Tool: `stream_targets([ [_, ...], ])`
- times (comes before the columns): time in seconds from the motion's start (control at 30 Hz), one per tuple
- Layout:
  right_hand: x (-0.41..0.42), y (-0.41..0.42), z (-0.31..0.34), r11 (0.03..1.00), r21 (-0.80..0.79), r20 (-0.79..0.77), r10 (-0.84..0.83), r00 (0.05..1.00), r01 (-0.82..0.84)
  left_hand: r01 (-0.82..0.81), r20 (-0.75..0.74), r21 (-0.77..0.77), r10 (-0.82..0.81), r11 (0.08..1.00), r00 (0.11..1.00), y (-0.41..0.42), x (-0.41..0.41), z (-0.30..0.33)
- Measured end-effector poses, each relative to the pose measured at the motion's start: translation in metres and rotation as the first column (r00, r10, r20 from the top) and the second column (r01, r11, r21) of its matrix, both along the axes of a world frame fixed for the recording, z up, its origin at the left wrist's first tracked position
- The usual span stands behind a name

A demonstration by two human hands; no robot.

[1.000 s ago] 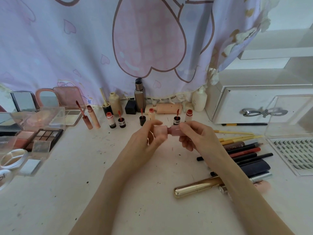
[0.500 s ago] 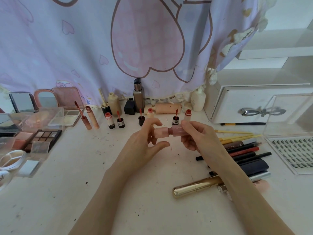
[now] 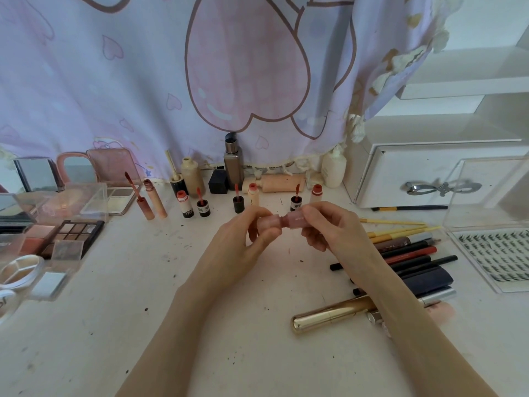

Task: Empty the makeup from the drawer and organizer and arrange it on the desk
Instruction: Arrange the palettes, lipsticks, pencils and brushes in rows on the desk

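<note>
Mid-frame, our left hand point(image 3: 243, 242) pinches the cap and our right hand point(image 3: 329, 227) grips the pink lip tint point(image 3: 289, 220), seemingly to uncap it like the opened row behind.

Small black vial point(image 3: 296, 203) at 12 o'clock: upside-down label, looks like "9000". Other vial and pink tube labels too blurred to read.

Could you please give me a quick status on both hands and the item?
Left hand grips the cap end, right hand the body. Small pink lip-gloss tube held level above the white desk, cap partly off. Nothing in the way.
</note>
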State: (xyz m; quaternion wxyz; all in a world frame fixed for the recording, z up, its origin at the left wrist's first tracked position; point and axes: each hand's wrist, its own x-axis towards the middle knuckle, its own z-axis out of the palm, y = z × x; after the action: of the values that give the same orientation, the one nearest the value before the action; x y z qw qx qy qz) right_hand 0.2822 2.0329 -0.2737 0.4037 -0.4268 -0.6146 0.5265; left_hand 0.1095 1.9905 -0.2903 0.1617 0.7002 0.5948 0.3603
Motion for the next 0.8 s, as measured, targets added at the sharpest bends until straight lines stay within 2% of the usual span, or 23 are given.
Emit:
stream_targets([
  [0.17,0.0,-0.001,0.0,0.992,0.121,0.048,0.019,0.999,-0.025,-0.019,0.035,0.044,0.017,0.999,0.999,0.003,-0.002,0.0],
  [0.27,-0.003,-0.001,-0.003,0.978,0.208,0.097,-0.036,0.995,0.016,-0.016,0.076,0.063,0.011,0.998,0.997,0.005,-0.003,0.001],
  [0.57,0.0,-0.002,-0.003,0.937,0.348,0.145,-0.059,0.988,0.005,-0.02,0.099,0.025,0.017,0.999,0.995,0.003,-0.003,0.002],
  [0.7,0.013,0.007,0.0,0.941,0.336,0.094,-0.073,0.993,0.038,-0.076,0.132,0.032,0.071,0.997,0.989,-0.001,-0.01,0.009],
  [0.8,0.017,0.011,0.001,0.95,0.291,0.013,-0.121,0.993,0.112,-0.125,0.241,0.05,0.11,0.991,0.964,-0.002,-0.011,0.011],
])
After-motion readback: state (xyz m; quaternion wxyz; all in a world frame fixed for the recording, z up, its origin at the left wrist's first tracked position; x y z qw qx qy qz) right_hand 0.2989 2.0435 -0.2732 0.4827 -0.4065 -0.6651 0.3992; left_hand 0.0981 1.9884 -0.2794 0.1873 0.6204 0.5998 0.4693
